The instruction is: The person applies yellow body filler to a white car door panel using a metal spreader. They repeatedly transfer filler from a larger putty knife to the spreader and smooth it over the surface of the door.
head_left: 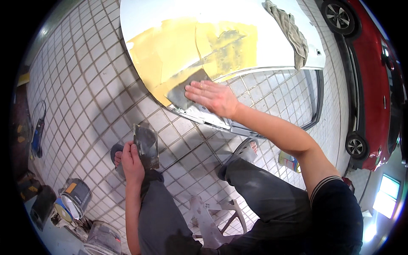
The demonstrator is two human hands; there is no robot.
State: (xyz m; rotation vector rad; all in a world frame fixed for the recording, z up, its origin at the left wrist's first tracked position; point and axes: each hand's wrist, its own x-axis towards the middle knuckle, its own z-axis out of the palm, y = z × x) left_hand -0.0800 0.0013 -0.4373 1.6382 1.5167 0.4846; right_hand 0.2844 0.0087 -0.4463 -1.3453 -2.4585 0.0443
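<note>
While the right hand (211, 98), fingers together, holds a spreader (180, 94) against yellow filler (157, 55) at the door (272, 53) edge, presumably for even pressure, the left hand (134, 163) pinches a plate (146, 146), likely keeping it within reach.

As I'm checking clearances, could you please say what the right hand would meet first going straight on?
Past the dark plate under it, the right hand would probably meet the yellow coating; depth is unclear.
</note>
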